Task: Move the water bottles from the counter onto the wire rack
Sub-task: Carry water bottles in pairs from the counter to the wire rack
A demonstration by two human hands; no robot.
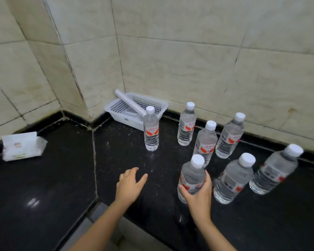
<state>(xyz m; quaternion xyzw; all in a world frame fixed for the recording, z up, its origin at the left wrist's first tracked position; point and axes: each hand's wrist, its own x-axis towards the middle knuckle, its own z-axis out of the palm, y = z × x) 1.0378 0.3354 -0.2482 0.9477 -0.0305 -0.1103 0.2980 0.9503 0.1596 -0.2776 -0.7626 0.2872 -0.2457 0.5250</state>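
Observation:
Several clear water bottles with white caps and red-and-white labels stand upright on the black stone counter [65, 178]. My right hand [198, 194] grips the nearest bottle [191, 175] around its lower body. My left hand [130, 183] hovers over the counter with its fingers relaxed and holds nothing. One bottle [151, 131] stands apart in front of the basket. Others stand to the right: one near the wall [186, 125], one in the middle [206, 142] and one at the far right [275, 170]. No wire rack is in view.
A white plastic basket [152, 103] with a white roll [129, 102] leaning in it sits in the tiled corner. A pack of wipes [22, 146] lies at the left by the wall. The counter's front edge runs diagonally near my left forearm.

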